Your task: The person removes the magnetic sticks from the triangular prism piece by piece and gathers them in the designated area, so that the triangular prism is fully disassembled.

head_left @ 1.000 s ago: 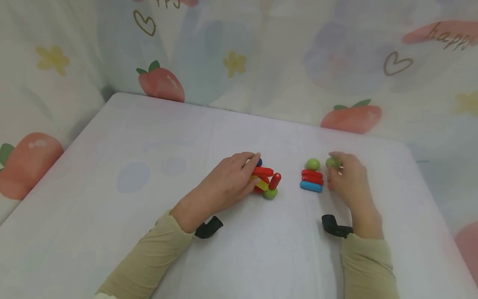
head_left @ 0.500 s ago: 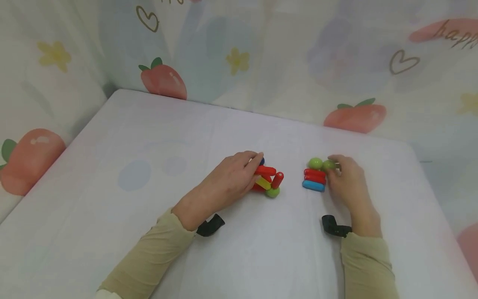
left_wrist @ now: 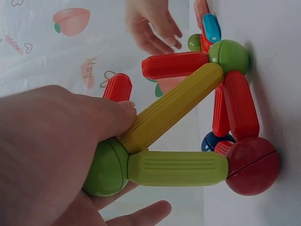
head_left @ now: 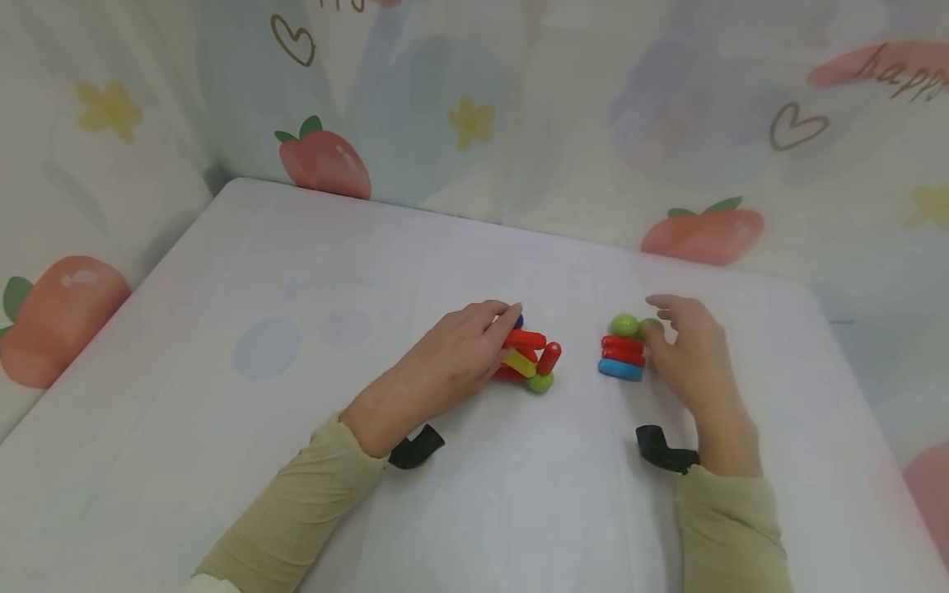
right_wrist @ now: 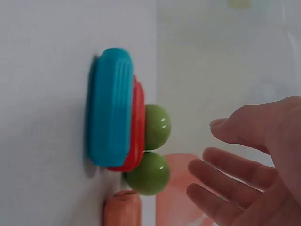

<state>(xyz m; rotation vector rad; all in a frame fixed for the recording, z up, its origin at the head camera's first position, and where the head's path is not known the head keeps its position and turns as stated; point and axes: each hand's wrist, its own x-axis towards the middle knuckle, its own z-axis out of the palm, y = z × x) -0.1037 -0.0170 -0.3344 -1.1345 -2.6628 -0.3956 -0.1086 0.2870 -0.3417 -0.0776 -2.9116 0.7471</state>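
On the white tabletop (head_left: 296,461), the left hand (head_left: 452,358) grips a rod-and-ball frame (head_left: 530,362), its palm hiding most of it from above. Beside the stacked rods (head_left: 621,357), two green balls (right_wrist: 153,150) sit free of the right hand (head_left: 685,354), fingers (right_wrist: 230,181) released.

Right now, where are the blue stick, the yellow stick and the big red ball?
blue stick (right_wrist: 110,106), right wrist view, its ribbed side.
yellow stick (left_wrist: 171,107), left wrist view, mid-length.
big red ball (left_wrist: 251,167), left wrist view, its rounded front.
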